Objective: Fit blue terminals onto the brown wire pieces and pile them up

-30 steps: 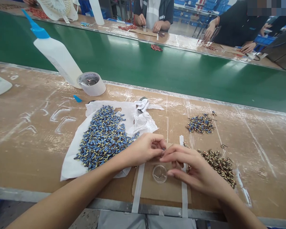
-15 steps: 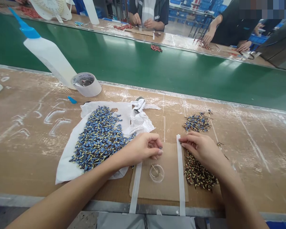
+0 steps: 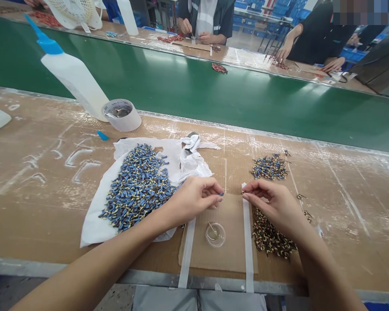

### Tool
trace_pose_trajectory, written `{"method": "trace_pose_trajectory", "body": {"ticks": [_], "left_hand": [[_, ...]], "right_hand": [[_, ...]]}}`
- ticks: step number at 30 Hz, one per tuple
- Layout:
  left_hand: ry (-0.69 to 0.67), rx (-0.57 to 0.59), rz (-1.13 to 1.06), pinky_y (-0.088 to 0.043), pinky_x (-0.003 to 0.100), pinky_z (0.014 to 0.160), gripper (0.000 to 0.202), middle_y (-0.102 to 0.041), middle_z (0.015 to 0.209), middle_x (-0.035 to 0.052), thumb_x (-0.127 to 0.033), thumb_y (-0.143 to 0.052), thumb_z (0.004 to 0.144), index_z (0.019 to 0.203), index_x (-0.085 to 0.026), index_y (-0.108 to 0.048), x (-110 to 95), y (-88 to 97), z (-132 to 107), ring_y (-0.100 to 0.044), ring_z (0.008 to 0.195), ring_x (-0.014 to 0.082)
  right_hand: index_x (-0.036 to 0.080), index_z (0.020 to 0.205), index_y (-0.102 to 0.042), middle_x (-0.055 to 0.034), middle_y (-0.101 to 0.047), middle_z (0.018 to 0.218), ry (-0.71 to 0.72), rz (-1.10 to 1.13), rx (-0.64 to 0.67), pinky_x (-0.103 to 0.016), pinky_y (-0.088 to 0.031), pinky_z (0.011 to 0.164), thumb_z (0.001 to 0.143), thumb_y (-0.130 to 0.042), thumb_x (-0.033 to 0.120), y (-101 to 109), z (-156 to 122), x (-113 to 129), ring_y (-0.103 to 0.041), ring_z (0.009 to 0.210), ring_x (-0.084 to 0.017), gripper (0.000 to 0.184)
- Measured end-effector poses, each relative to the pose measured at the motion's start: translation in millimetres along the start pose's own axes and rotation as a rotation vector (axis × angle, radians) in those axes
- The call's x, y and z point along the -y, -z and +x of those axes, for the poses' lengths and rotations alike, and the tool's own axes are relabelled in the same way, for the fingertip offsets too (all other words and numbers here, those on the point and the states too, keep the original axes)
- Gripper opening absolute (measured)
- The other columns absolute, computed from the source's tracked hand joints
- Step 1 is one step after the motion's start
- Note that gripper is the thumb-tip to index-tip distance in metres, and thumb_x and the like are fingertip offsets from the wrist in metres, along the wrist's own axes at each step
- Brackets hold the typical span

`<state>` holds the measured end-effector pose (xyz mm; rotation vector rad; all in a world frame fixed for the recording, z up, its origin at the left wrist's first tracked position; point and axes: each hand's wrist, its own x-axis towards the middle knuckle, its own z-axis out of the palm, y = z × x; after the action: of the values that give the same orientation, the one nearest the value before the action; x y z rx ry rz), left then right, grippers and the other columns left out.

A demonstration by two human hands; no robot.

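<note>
My left hand (image 3: pixel 194 199) is pinched shut on a small blue part at its fingertips, just right of the heap of blue parts (image 3: pixel 138 186) on white plastic (image 3: pixel 94 224). My right hand (image 3: pixel 275 205) is closed in a pinch over the pile of dark parts (image 3: pixel 269 239); what it holds is too small to name. Between the hands lies a cardboard pad (image 3: pixel 230 255) taped down with two white strips, bearing a small clear dish (image 3: pixel 215 234). A smaller pile of blue parts (image 3: pixel 269 167) lies beyond my right hand.
A white squeeze bottle with a blue nozzle (image 3: pixel 73 75) and a tape roll (image 3: pixel 122 114) stand at the back left. A green conveyor belt (image 3: pixel 214 95) runs behind. Other people's hands work on the far side with red parts (image 3: pixel 219 68).
My right hand drew away from my left hand to the dark pile on the right, then lifted slightly. My left hand stayed pinched in place.
</note>
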<state>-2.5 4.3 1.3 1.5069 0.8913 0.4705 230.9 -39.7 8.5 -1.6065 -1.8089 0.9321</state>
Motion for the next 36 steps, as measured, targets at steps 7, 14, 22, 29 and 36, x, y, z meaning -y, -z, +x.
{"method": "trace_pose_trajectory", "body": {"ticks": [7, 14, 22, 29, 36], "left_hand": [[-0.135, -0.09, 0.286, -0.046, 0.025, 0.064, 0.013, -0.067, 0.074, 0.0029, -0.023, -0.058, 0.086, 0.089, -0.014, -0.067, -7.3, 1.2, -3.2, -0.06, 0.068, 0.0131], [-0.26, -0.134, 0.502, -0.035, 0.023, 0.06, 0.012, -0.06, 0.064, -0.0017, -0.021, -0.061, 0.084, 0.075, -0.016, -0.064, -3.2, -4.1, -0.9, -0.05, 0.06, 0.0104], [-0.339, -0.17, 0.592, -0.034, 0.023, 0.06, 0.013, -0.059, 0.064, -0.0015, -0.019, -0.062, 0.084, 0.072, -0.016, -0.061, -3.1, -4.3, -0.1, -0.049, 0.059, 0.011], [-0.403, -0.149, 0.648, -0.04, 0.025, 0.065, 0.016, -0.062, 0.076, 0.0033, -0.019, -0.053, 0.09, 0.079, -0.015, -0.064, 1.5, -6.7, 1.1, -0.055, 0.071, 0.0143], [-0.468, -0.163, 0.712, -0.043, 0.025, 0.066, 0.02, -0.062, 0.078, 0.0047, -0.016, -0.046, 0.093, 0.085, -0.013, -0.065, 3.0, -8.2, -1.5, -0.056, 0.071, 0.0148]], "right_hand": [[0.018, 0.089, -0.069, -0.005, -0.073, 0.083, -0.078, 0.383, -0.044, -0.03, -0.055, 0.068, 0.083, -0.067, 0.034, -25.9, -1.1, 17.7, -0.068, 0.075, -0.018, 0.016], [0.018, 0.091, -0.07, -0.0066, -0.074, 0.087, -0.088, 0.453, -0.075, -0.033, -0.057, 0.073, 0.082, -0.069, 0.035, -33.9, -0.8, 15.8, -0.07, 0.08, -0.02, 0.019], [0.017, 0.092, -0.067, -0.008, -0.074, 0.089, -0.073, 0.442, -0.033, -0.034, -0.057, 0.077, 0.084, -0.067, 0.034, -38.3, -2.2, 16.0, -0.07, 0.083, -0.021, 0.018], [0.017, 0.087, -0.066, -0.0074, -0.072, 0.085, -0.059, 0.386, -0.068, -0.033, -0.056, 0.073, 0.084, -0.067, 0.034, -39.8, -3.9, 15.2, -0.068, 0.077, -0.02, 0.017], [0.017, 0.085, -0.064, -0.0068, -0.07, 0.084, -0.094, 0.44, -0.06, -0.03, -0.053, 0.072, 0.084, -0.067, 0.033, -41.8, -3.9, 15.7, -0.066, 0.078, -0.019, 0.017]]}}
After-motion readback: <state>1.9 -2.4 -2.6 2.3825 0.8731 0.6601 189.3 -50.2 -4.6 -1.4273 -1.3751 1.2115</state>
